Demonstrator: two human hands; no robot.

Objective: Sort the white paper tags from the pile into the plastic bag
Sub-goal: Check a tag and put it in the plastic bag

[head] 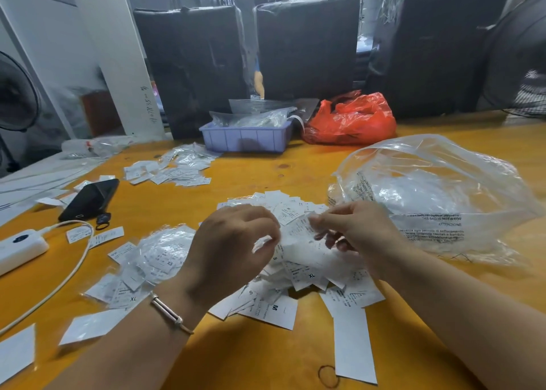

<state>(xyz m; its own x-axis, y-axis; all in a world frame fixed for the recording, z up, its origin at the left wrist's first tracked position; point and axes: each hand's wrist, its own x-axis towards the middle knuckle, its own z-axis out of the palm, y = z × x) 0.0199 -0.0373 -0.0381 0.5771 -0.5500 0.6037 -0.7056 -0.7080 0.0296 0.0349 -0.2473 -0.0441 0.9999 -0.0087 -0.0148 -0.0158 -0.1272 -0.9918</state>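
We are looking down at a yellow wooden table (pixel 295 165) where the pile of white paper tags (pixel 295 274) is lying directly in front of us, printed with size letters such as M, S and XL. Our left hand (pixel 233 251) is hovering over the pile with its fingers curled inward; they seem to be pinching a tag, though motion blur is keeping us from being sure. Our right hand (pixel 354 230) is pinching a white tag (pixel 298 227) between thumb and forefinger just above the pile. The clear plastic bag (pixel 437 194), printed with warning text, is lying just right of the pile, touching its edge. A second heap of tags (pixel 174 168) is sitting farther back on the left. A black phone (pixel 88 199) and a white power bank (pixel 17 249) with its cable are resting at the left, and a lilac tray (pixel 245 138) and a red bag (pixel 351 121) are standing at the rear.
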